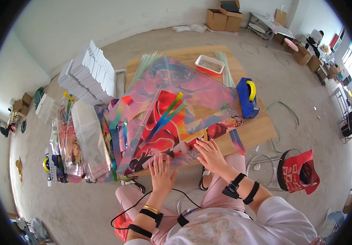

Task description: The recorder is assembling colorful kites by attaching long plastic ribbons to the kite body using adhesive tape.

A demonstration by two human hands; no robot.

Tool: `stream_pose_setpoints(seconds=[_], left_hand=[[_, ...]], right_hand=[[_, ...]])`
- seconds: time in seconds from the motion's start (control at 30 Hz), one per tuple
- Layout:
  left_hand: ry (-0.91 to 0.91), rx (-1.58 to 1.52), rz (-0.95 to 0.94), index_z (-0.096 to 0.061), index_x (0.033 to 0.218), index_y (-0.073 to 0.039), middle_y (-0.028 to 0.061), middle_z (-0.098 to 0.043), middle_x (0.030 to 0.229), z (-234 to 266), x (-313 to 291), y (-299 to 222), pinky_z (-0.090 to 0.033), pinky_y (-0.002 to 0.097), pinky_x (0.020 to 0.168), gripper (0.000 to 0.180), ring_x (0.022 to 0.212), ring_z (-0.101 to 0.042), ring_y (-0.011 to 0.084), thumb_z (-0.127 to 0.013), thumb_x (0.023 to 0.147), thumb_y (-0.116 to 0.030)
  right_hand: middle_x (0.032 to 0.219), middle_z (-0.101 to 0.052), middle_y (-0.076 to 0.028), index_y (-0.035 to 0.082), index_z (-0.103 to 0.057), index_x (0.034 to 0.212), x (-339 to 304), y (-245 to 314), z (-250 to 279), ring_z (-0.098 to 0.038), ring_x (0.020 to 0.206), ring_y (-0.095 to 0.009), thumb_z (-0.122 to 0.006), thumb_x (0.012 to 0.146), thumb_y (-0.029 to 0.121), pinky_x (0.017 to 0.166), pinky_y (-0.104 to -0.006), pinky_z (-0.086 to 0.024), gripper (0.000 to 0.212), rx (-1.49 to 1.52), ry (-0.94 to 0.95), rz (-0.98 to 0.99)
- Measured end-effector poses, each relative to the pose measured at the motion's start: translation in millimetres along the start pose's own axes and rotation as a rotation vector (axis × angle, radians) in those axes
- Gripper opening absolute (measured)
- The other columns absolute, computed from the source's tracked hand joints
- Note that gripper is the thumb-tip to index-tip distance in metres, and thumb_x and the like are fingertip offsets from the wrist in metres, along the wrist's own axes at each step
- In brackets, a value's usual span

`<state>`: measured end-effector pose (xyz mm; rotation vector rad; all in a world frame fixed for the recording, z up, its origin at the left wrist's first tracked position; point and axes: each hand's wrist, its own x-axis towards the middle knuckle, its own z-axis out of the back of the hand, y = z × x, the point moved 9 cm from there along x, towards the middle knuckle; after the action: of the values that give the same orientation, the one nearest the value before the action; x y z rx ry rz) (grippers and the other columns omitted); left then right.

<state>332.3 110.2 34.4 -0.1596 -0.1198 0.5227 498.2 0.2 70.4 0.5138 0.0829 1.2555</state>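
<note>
A brightly printed, folded kite sheet [165,112] in red, yellow and black lies along the table's near side. Across it run shiny multicoloured ribbon tails [164,122]. My left hand [159,173] rests with spread fingers on its near edge, toward the left. Further right, my right hand [210,155] lies on the same edge, fingers stretched out and nothing gripped. Beneath and beyond the folded part spreads a larger, see-through triangular printed sheet [212,87].
Bundles of thin pale rods [145,67] lie on the wooden table [261,132], along with a white-and-red tray [209,64] and a blue tape dispenser [247,98]. Plastic-wrapped packs [88,139] and stacked white boxes [88,73] stand left. A stool [284,167] holds a red bag [300,171].
</note>
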Motion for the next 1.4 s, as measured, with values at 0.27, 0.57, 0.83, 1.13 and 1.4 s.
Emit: stream_pose_setpoints(seconds=[0.27, 0.57, 0.83, 1.13, 1.4], left_hand=[[-0.007, 0.03, 0.013, -0.028, 0.152, -0.01, 0.018, -0.021, 0.158, -9.8, 8.4, 5.0, -0.008, 0.0596, 0.117, 0.075, 0.146, -0.018, 0.0398, -0.056, 0.091, -0.043], [0.034, 0.056, 0.044, -0.022, 0.154, -0.011, 0.0184, -0.017, 0.16, -23.5, 6.6, 8.4, -0.004, 0.0599, 0.117, 0.076, 0.148, -0.012, 0.039, -0.052, 0.093, -0.045], [0.067, 0.05, 0.056, -0.02, 0.155, -0.012, 0.0181, -0.013, 0.161, -27.3, 6.1, 10.6, -0.004, 0.0601, 0.117, 0.075, 0.148, -0.012, 0.0397, -0.051, 0.094, -0.045], [0.092, 0.066, 0.085, -0.019, 0.155, -0.013, 0.0178, -0.012, 0.161, -29.9, 3.7, 18.3, -0.004, 0.0601, 0.117, 0.074, 0.148, -0.011, 0.0397, -0.049, 0.095, -0.045], [0.059, 0.095, 0.063, -0.019, 0.155, -0.014, 0.0171, -0.012, 0.161, -30.8, 8.3, 10.6, -0.003, 0.0593, 0.117, 0.074, 0.148, -0.01, 0.0385, -0.046, 0.096, -0.049]], right_hand=[[0.152, -0.036, -0.009, 0.007, -0.038, 0.145, -5.5, -16.8, -25.2, -0.028, 0.143, -0.028, -0.057, 0.093, 0.033, 0.118, -0.0514, -0.018, 0.061, -0.134, 0.049, -0.026], [0.153, -0.034, -0.008, 0.008, -0.036, 0.147, -11.5, -35.1, -28.5, -0.027, 0.144, -0.027, -0.053, 0.095, 0.038, 0.118, -0.0509, -0.016, 0.062, -0.149, 0.052, -0.062], [0.156, -0.031, -0.006, 0.01, -0.035, 0.149, -33.0, -118.5, 5.1, -0.023, 0.146, -0.024, -0.044, 0.098, 0.047, 0.119, -0.052, -0.01, 0.064, -0.367, 0.11, -0.303], [0.154, -0.035, -0.006, 0.009, -0.039, 0.147, -61.1, -199.6, 46.8, -0.024, 0.146, -0.026, -0.044, 0.097, 0.046, 0.119, -0.0531, -0.012, 0.062, -0.399, 0.082, -0.565], [0.15, -0.039, -0.011, 0.004, -0.041, 0.143, -35.8, -161.5, 45.6, -0.028, 0.143, -0.029, -0.048, 0.097, 0.039, 0.118, -0.0493, -0.018, 0.058, -0.33, -0.087, -0.493]])
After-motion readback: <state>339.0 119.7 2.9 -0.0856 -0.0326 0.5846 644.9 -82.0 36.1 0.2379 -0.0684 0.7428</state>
